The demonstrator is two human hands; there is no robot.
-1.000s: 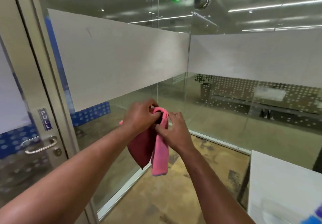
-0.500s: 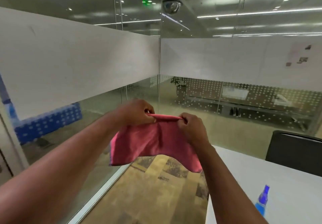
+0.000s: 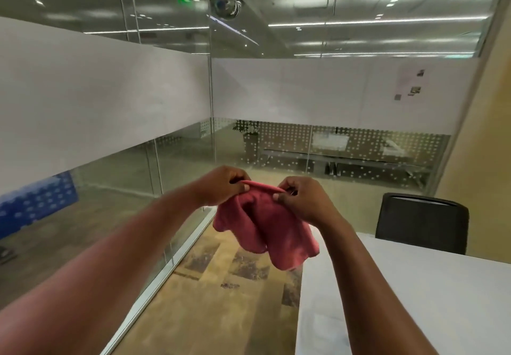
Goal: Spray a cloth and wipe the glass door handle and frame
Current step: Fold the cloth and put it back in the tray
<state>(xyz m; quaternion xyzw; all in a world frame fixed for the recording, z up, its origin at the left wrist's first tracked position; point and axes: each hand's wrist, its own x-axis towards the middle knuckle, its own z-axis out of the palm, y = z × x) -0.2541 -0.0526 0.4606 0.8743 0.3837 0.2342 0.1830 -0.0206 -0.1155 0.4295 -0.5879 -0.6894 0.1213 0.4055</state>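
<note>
A pink cloth (image 3: 262, 227) hangs in front of me, bunched and folded over itself. My left hand (image 3: 221, 186) pinches its top edge on the left. My right hand (image 3: 304, 200) pinches the same edge on the right, close to the left hand. Both arms reach out from the bottom of the view. The glass door, its handle and the spray bottle are out of view.
A glass wall (image 3: 110, 161) with a frosted band runs along the left and meets a second glass wall (image 3: 331, 133) at the far corner. A white table (image 3: 414, 299) fills the lower right, with a black chair (image 3: 423, 222) behind it. Patterned flooring (image 3: 221, 285) lies below.
My view has swung right, away from the door and its handle. The cloth was spread wide between my hands; now my hands are closer together and the cloth is bunched. The blue spray bottle left the view.
</note>
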